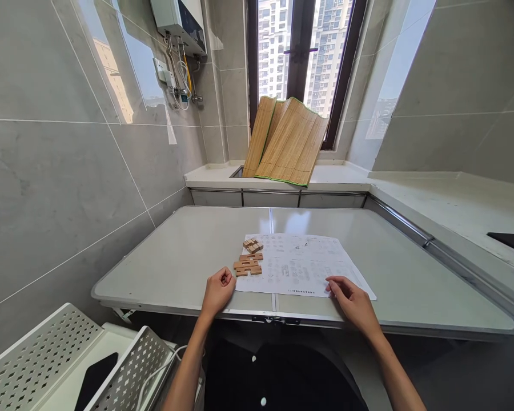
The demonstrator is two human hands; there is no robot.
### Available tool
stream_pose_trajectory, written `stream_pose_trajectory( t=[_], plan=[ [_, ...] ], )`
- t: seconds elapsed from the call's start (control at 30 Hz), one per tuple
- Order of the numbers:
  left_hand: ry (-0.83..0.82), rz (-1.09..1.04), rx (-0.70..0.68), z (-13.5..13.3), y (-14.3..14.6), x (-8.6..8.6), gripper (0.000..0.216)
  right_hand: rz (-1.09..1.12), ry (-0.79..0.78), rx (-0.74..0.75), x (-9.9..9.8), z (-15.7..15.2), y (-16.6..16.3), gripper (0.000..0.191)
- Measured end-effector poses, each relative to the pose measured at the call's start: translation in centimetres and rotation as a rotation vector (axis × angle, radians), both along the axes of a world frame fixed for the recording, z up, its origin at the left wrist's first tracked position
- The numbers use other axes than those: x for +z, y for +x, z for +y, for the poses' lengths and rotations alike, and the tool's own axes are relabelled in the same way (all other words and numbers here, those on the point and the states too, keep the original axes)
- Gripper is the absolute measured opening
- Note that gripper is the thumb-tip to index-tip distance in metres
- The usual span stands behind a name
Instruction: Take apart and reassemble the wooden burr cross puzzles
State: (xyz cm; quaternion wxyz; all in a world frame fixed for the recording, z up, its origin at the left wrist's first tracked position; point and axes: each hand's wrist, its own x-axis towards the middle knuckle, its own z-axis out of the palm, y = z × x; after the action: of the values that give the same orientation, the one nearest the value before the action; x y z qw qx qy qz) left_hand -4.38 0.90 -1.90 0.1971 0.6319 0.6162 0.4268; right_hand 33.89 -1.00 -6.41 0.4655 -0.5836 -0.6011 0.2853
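My left hand (217, 291) rests on the grey folding table (175, 257) near its front edge, fingers curled into a loose fist with nothing visible inside. Just beyond it lie several notched wooden puzzle pieces (249, 265), and a small assembled wooden block cluster (253, 245) sits a little farther back. They lie on the left edge of a printed paper sheet (302, 262). My right hand (353, 302) lies on the sheet's near right part, fingers bent down onto the paper.
A rolled bamboo mat (289, 140) leans against the window on the counter behind the table. A white perforated metal rack (64, 359) stands at lower left with a dark phone (96, 377) on it. A counter (454, 200) runs along the right.
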Motion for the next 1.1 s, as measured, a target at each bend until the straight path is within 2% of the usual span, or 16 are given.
stream_pose_trajectory(
  t=[0.57, 1.1],
  plan=[
    [0.014, 0.004, 0.002, 0.3, -0.36, -0.18, 0.022, 0.025, 0.028, 0.018, 0.27, 0.19, -0.24, 0.045],
    [0.024, -0.013, 0.038, 0.28, -0.13, 0.6, 0.023, 0.042, 0.053, 0.022, 0.94, 0.35, -0.5, 0.053]
  ],
)
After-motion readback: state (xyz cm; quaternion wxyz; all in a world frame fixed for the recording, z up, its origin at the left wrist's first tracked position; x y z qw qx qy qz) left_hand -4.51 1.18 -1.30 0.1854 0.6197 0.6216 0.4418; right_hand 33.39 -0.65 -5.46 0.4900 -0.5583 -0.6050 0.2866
